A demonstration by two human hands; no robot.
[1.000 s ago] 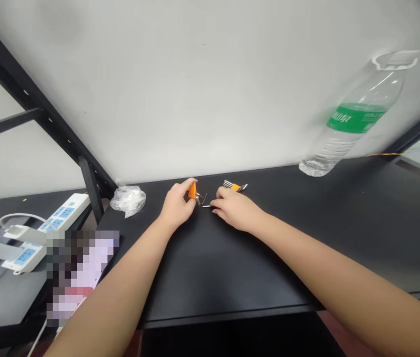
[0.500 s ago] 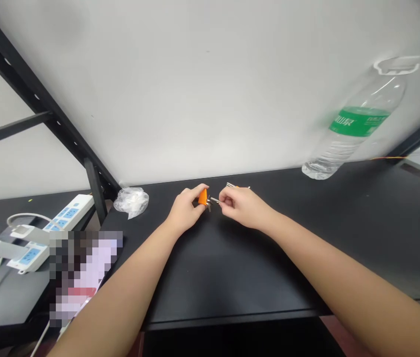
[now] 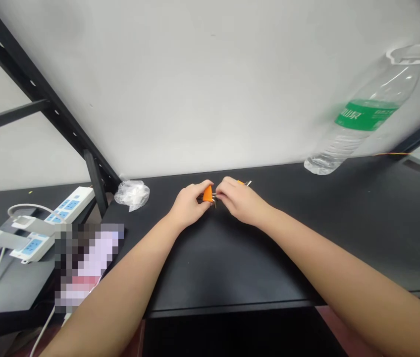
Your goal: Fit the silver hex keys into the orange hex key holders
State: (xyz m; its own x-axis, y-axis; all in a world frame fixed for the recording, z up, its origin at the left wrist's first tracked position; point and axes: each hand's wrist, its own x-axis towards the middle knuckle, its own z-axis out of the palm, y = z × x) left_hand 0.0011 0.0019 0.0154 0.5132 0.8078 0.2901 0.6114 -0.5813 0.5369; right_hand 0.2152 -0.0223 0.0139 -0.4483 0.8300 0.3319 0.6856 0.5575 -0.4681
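My left hand (image 3: 189, 204) grips an orange hex key holder (image 3: 207, 194) between fingers and thumb, with short metal keys sticking out on its right side. My right hand (image 3: 239, 201) comes in from the other side, fingertips almost touching the left hand. It pinches a small metal hex key (image 3: 214, 200) against that holder. Behind the right hand, a second orange holder (image 3: 241, 182) with a metal end (image 3: 247, 183) lies mostly hidden.
The hands are over a black table (image 3: 225, 267). A crumpled clear plastic bag (image 3: 131, 195) lies to the left, and a clear water bottle (image 3: 366, 115) with a green label stands at back right. A white power strip (image 3: 71, 206) lies on a lower surface at left.
My hands have closed in on each other. The small metal key has moved left from a gap between them to the orange holder, and the right hand now hides more of the second holder.
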